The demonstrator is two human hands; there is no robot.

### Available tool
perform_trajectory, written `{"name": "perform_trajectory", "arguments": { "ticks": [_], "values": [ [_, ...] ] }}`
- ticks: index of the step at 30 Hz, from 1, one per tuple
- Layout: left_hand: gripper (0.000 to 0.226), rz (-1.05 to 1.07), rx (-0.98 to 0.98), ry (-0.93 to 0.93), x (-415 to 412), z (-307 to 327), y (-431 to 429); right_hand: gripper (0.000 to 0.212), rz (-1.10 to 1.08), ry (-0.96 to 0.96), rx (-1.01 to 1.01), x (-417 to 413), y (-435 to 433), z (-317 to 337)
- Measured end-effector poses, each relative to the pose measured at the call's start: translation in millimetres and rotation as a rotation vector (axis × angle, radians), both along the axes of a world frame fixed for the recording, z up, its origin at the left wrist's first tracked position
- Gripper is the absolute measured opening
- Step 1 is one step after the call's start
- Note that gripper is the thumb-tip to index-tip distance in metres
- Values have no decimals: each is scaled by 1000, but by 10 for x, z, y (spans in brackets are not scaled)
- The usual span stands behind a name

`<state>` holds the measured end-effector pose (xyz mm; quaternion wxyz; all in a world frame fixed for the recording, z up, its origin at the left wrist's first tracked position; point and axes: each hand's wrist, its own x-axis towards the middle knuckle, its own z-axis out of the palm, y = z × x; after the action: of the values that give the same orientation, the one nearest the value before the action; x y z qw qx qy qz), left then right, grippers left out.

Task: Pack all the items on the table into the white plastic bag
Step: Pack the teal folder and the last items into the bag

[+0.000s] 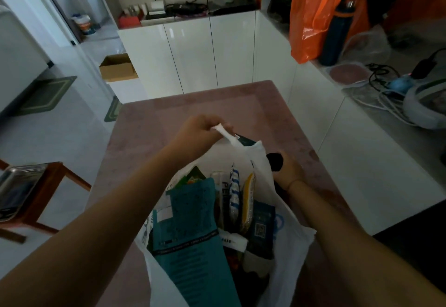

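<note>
White bag (287, 239) upright on pink counter (193, 104), packed with packets. Left hand (200, 133) pinching bag handle (226, 135), pulled up. Right hand (287, 174) wrapped around black bottle (275, 162) just beside bag.

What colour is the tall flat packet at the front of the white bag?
Teal, with dark print: the tall flat packet, seen in the head view.

White plastic bag (287, 241) upright on table, open, packed full.
</note>
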<state>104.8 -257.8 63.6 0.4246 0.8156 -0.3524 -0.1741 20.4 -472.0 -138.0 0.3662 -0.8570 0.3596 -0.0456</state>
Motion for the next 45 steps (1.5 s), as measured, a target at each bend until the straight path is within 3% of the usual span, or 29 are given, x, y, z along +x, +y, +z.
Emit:
{"name": "perform_trajectory", "arguments": {
  "ticks": [5, 8, 10, 13, 17, 21, 24, 26, 32, 34, 36, 39, 42, 44, 45],
  "values": [
    [17, -82, 94, 106, -127, 235, -88, 62, -315, -615, -74, -424, 173, 1052],
    [29, -85, 21, 184, -224, 294, -109, 53, -237, -973, 43, -934, 593, 1882],
    [30, -73, -38, 216, -239, 314, -110, 54, -96, -1102, 178, -1201, 948, 2165],
    [28, -44, -67, 253, -248, 341, -95, 62, 124, -1004, 239, -1242, 1369, 2095],
    [28, -17, -22, 76, -294, 406, -70, 64, 107, -858, 232, -856, 1669, 1653],
    [26, -13, 13, -52, -291, 416, 1, 65, 110, -807, -63, -456, 1758, 1453],
    [23, -20, -33, -65, -291, 416, 70, 64, 276, -390, -364, -265, 1674, 1199],
    [21, -59, -30, -89, -299, 408, 93, 66, 375, -127, -397, -200, 1589, 1064],
    [22, 16, -93, -78, -214, 355, 139, 82, 571, 227, -387, 106, 1606, 1146],
    [19, 47, -102, -82, -145, 293, 204, 83, 609, 185, -334, 76, 1630, 1257],
    [22, 33, -33, -125, -99, 210, 278, 72, 636, -37, -179, -110, 1537, 1467],
    [77, 28, 296, -265, -151, 78, 413, 28, 527, -570, 394, -536, 1138, 1828],
    [110, 5, 623, -371, -266, -104, 585, 27, 241, -927, 961, -717, 387, 1866],
    [116, 31, 740, -365, -328, -186, 714, 20, 55, -905, 953, -529, -8, 1608],
    [116, 72, 746, -332, -357, -210, 775, 28, -8, -782, 790, -342, -110, 1420]
  ]
}}
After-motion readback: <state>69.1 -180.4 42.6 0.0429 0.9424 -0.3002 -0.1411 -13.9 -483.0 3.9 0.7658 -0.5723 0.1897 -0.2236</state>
